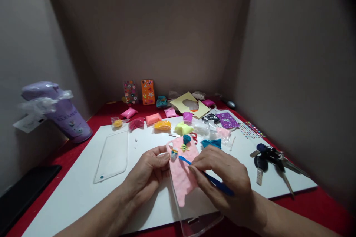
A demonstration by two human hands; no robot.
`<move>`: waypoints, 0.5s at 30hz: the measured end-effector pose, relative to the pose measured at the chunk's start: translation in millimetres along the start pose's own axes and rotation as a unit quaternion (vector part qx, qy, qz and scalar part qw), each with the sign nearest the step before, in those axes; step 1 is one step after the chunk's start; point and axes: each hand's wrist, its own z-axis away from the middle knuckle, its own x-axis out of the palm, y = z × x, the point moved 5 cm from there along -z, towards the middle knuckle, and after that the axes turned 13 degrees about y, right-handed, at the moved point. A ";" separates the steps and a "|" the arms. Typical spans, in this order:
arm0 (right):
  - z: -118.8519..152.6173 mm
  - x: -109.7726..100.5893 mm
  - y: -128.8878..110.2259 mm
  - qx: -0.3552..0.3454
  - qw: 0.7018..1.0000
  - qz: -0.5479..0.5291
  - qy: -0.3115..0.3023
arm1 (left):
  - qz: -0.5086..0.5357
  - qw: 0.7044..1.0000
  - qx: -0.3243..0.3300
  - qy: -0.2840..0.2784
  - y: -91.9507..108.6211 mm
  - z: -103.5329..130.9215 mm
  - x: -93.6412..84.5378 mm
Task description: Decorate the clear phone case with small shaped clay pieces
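See second clear case (pixel 112 157) flat on white board (pixel 78 181) at left, uncovered apart from small teal spot. Next, left hand (pixel 148 166): grip closed lightly on left edge of phone case (pixel 191 207), thumb on top, fingers curled behind. Find phone case at centre, near side of board. Count as done: pink layer (pixel 183 181) over far part, with white-and-yellow piece (pixel 174 153), yellow striped piece (pixel 184 147) and teal piece (pixel 187 139) grouped at far end. Judge covering unfinished: near part bare and clear, pink edge ragged, middle undecorated. Read long axis as running far to near, slanting rightward; camera cutout at far-left corner, near end past board's edge. Right hand (pixel 229 172): grip pinched around blue tool (pixel 218 184), tip by white-and-yellow piece; cannot tell whether touching pink. Farther right, bunch of keys (pixel 271 159).
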 end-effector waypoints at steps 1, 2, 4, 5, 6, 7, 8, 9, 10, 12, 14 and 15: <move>0.0 -0.1 -0.2 -0.001 1.000 0.000 0.000 | 0.000 1.000 -0.002 -0.001 -0.3 -0.1 -0.4; 0.1 -0.1 -0.2 -0.001 1.000 0.001 -0.001 | -0.001 1.000 -0.003 -0.001 -0.6 -0.2 -0.9; 0.3 0.5 0.3 -0.002 1.000 0.004 -0.005 | -0.006 1.000 -0.003 -0.002 -0.9 -0.2 -1.3; 0.4 0.9 0.8 -0.002 1.000 0.004 -0.008 | -0.008 1.000 -0.003 -0.002 -1.0 -0.2 -1.3; 0.6 1.3 1.2 -0.002 1.000 0.004 -0.009 | -0.009 1.000 -0.004 -0.002 -1.0 -0.1 -1.2; 0.8 1.5 1.8 -0.003 1.000 0.003 -0.010 | -0.009 1.000 -0.003 -0.001 -0.9 -0.1 -1.0; 1.0 1.7 2.3 -0.004 1.000 0.004 -0.010 | -0.009 1.000 0.000 -0.001 -0.6 0.0 -0.6; 1.2 2.0 2.9 -0.004 1.000 0.005 -0.011 | -0.008 1.000 0.002 -0.003 -0.3 0.2 -0.1; 1.5 2.3 3.4 -0.004 1.000 0.007 -0.012 | -0.008 1.000 0.005 -0.005 0.0 0.4 0.5; 2.2 3.0 4.2 -0.004 1.000 0.009 -0.018 | -0.011 1.000 0.010 -0.008 0.5 0.8 1.4; 2.6 3.5 4.4 -0.005 1.000 0.010 -0.024 | -0.016 1.000 0.010 -0.006 0.3 1.0 1.5; 2.5 3.5 4.2 -0.005 1.000 0.009 -0.025 | -0.018 1.000 0.008 -0.004 0.0 1.0 1.2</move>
